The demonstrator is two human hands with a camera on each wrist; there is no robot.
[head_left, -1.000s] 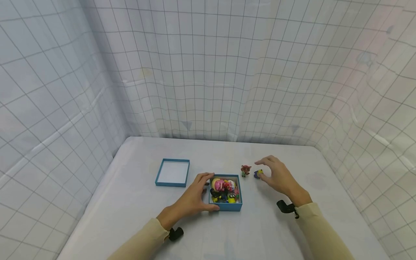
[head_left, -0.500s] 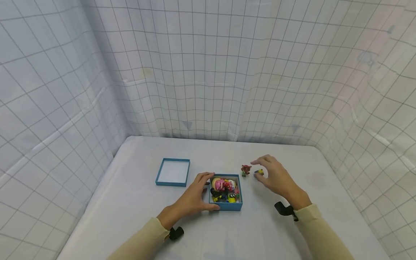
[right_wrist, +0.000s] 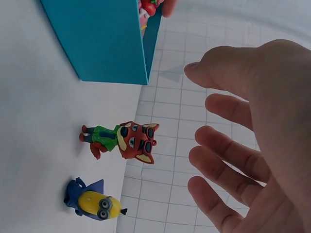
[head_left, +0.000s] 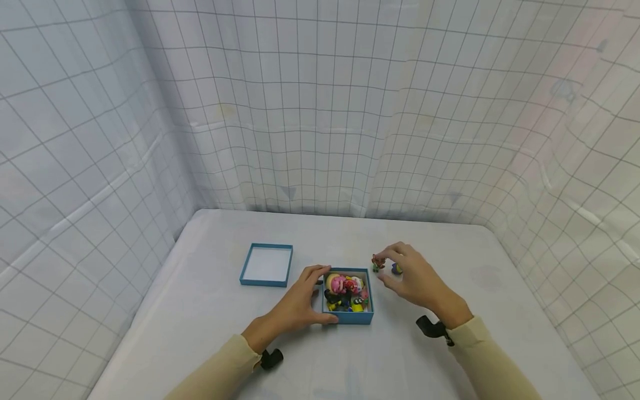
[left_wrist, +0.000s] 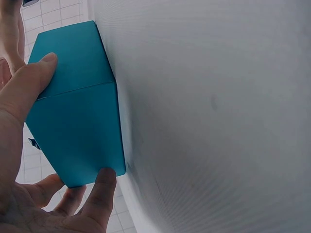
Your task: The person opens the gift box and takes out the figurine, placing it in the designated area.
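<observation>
A blue box [head_left: 355, 318] full of small toy figures [head_left: 345, 289] stands on the table. My left hand [head_left: 299, 303] grips the box from the left, thumb on its front wall and fingers at the far corner. Seen in the left wrist view, the thumb and fingertips span the teal outside of the box [left_wrist: 80, 131]. My right hand [head_left: 417, 278] hovers at a fox figurine [right_wrist: 133, 141], thumb and fingers spread apart with nothing between them in the right wrist view. The fox stands upright in a green shirt. Beside it is a yellow and blue minion figurine [right_wrist: 99, 204].
A blue-rimmed box lid [head_left: 267, 264] lies inside up on the white table [head_left: 225, 311], left of the box and farther back. White grid-patterned curtains [head_left: 320, 111] enclose the table at the back and on both sides.
My right hand has moved left from the minion figurine to the fox figurine. My left hand stays on the box, and both figurines remain on the table.
</observation>
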